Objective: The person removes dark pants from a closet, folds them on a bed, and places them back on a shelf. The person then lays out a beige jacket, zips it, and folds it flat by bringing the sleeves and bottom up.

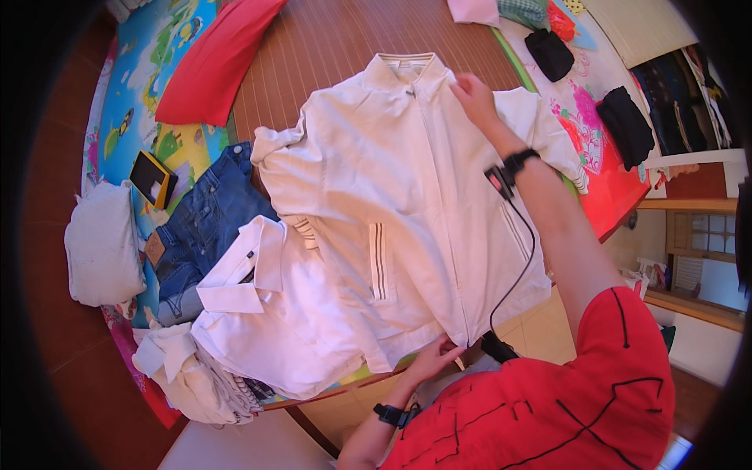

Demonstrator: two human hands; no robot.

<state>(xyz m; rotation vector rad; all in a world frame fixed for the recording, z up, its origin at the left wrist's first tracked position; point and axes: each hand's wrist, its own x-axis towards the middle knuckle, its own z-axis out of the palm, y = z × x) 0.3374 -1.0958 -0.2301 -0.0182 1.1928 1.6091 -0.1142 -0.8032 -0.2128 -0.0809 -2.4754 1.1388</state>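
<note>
A cream zip-front jacket (405, 176) lies spread flat before me, front up, its collar pointing away and its zip closed. My right hand (476, 100) is at the shoulder seam beside the collar, fingers curled; whether they pinch the cloth is hard to see. Down at the bottom hem, my left hand (437, 357) has its fingers on the cloth by the zip's lower end. The jacket's left-side sleeve is bunched, with its striped cuff tucked beside the body. A white collared shirt (282, 329) lies against that side of the jacket.
Blue jeans (205, 217), an open black-and-yellow box (153, 179), a pale folded garment (104, 247) and a clothes pile (188, 370) lie at left. A red pillow (217, 64) rests farther back. Black folded garments (625, 128) lie at right. A cable (526, 258) hangs from my right wrist.
</note>
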